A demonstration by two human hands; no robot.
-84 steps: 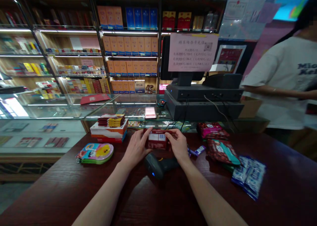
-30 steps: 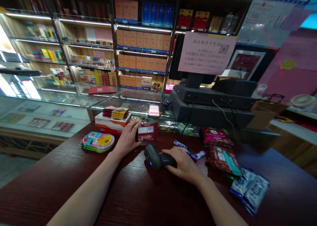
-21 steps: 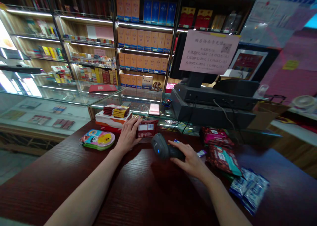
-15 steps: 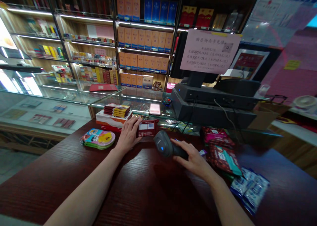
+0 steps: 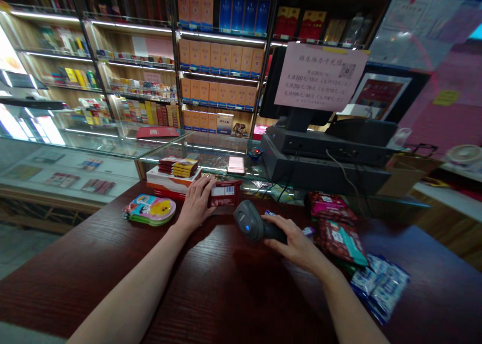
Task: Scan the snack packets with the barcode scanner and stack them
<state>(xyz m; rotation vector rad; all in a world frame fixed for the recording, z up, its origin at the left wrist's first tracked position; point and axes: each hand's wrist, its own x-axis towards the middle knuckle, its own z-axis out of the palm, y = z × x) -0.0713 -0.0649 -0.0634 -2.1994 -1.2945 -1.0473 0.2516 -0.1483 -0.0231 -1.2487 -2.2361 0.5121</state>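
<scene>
My right hand [image 5: 291, 236] is wrapped round the handle of a dark grey barcode scanner [image 5: 250, 222], which has a blue light on it. The scanner's head points left, toward a dark red snack packet [image 5: 225, 192] with a white barcode label facing me. My left hand [image 5: 196, 202] grips the left end of that packet, its fingers over the top edge and thumb low in front. Left of this hand, a white and orange box [image 5: 171, 181] bears several small red and yellow packets [image 5: 177, 166]. Colourful cartoon-printed packs [image 5: 149, 210] lie nearer the left edge.
Brown snack bags [image 5: 341, 238] and blue-white packets [image 5: 380, 283] lie on the right of the dark wooden counter [image 5: 226, 294]. A register with a monitor [image 5: 301, 108] stands behind, on a glass display case [image 5: 211, 144]. Lit shelves of boxes [image 5: 220, 58] line the back.
Almost nothing has moved. The scanner and my right hand have shifted very slightly; my left hand stays on the packet.
</scene>
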